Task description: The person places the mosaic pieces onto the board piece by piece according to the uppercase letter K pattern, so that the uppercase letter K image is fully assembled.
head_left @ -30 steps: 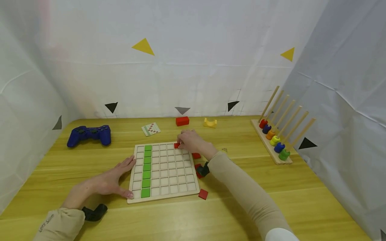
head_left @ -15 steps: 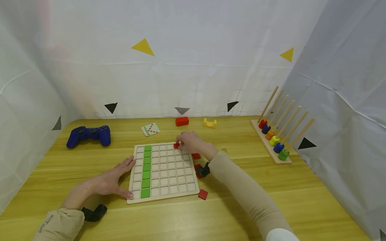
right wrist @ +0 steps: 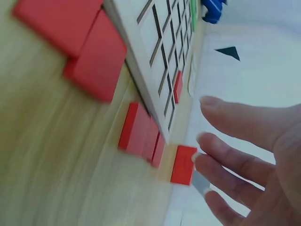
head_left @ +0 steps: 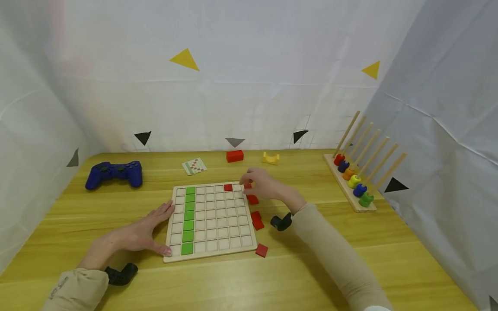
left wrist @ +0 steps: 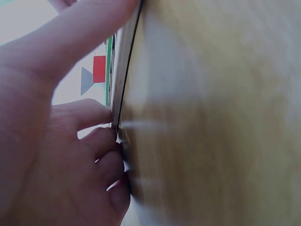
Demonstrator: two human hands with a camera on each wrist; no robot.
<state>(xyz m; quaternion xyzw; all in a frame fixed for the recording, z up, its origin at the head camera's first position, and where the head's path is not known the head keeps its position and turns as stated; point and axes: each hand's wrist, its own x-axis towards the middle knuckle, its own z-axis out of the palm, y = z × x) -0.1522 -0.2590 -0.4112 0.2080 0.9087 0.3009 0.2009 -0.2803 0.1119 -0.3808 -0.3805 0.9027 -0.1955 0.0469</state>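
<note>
The left hand (head_left: 144, 233) touches the grid board (head_left: 212, 223) with spread fingers; the right hand (head_left: 265, 184), fingers parted, is empty near red tiles (head_left: 253, 199).

Tan sleeves (head_left: 340, 252), black wrist cameras (head_left: 122, 275)
Dark lettering (head_left: 58, 288) marks the wrinkled left cuff (head_left: 86, 280); each camera is bent.

Left hand (head_left: 142, 234) spread, right fingers (right wrist: 235, 158) parted, seemingly relaxed

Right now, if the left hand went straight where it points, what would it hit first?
The grid board, whose edge the left hand seems to touch; then likely the green tiles.
</note>
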